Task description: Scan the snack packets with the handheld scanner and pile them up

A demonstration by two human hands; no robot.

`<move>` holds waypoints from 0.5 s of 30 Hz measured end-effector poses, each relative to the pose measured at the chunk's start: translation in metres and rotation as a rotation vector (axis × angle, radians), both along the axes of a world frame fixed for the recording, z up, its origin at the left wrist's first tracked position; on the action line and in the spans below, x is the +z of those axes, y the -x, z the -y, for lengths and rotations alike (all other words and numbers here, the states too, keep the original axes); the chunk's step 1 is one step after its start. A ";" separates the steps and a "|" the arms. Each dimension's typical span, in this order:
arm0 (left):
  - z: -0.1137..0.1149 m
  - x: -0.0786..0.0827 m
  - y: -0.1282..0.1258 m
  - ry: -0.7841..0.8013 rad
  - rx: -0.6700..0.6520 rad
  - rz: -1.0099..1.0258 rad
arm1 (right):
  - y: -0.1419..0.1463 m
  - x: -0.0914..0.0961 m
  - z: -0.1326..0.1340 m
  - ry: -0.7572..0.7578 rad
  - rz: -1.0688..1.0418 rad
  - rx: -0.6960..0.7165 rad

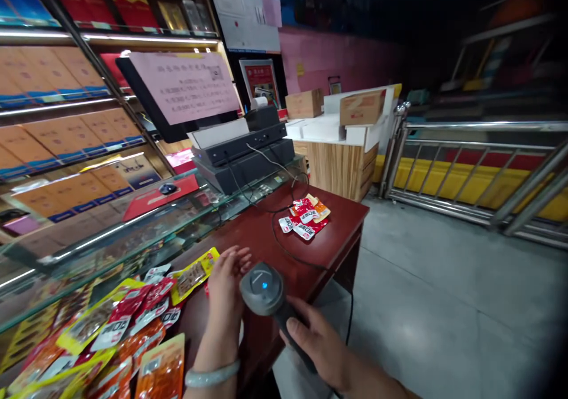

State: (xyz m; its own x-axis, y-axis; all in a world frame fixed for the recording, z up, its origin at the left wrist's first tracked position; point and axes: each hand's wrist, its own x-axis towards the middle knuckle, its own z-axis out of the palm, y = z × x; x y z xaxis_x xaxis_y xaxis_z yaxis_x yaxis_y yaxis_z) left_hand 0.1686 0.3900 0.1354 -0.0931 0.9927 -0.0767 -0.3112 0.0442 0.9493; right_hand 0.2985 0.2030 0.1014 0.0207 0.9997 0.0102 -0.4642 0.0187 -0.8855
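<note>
My right hand (317, 337) is wrapped round the dark handle of a barcode scanner (264, 289), with a blue light glowing on its grey head. Just left of the scanner, my left hand (226, 272) is raised over the table, fingers loosely bent and apart, with nothing visible in them. A pale bracelet circles that wrist. Beside it lies a yellow snack packet (195, 276). A heap of red, orange and yellow packets (119, 322) covers the lower left. Farther off, a small pile of red and white packets (306, 216) rests on the reddish-brown table (341, 215).
A black cable (288, 254) crosses the table. Behind the glass counter (177, 227) stand a monitor (177, 91) and a dark till machine (244, 156). Shelves of boxes rise at left. Cartons (361, 108) sit on a white-topped counter. A metal railing (470, 180) runs along the right.
</note>
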 end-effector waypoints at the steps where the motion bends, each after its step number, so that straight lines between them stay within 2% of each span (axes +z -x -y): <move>1: -0.006 -0.001 -0.017 -0.067 -0.064 -0.173 | -0.005 -0.002 -0.001 0.023 -0.006 -0.030; 5: -0.030 -0.002 -0.079 -0.371 -0.235 -0.934 | -0.027 -0.001 0.000 0.096 -0.020 -0.124; 8: -0.039 -0.001 -0.114 -0.578 -0.279 -1.361 | -0.042 0.004 0.005 0.122 -0.005 -0.209; 11: -0.046 -0.001 -0.134 -0.601 -0.304 -1.623 | -0.052 0.005 0.011 0.157 -0.007 -0.298; 15: -0.060 0.004 -0.144 -0.519 -0.379 -1.801 | -0.059 0.000 0.016 0.181 -0.009 -0.350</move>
State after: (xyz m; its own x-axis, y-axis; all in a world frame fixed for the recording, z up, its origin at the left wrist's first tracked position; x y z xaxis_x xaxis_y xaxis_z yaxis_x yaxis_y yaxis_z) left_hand 0.3122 0.4498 0.1399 0.4835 0.8674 0.1176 0.8713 -0.4898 0.0311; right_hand 0.3576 0.1867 0.1019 0.3602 0.9178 -0.1670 -0.4648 0.0213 -0.8851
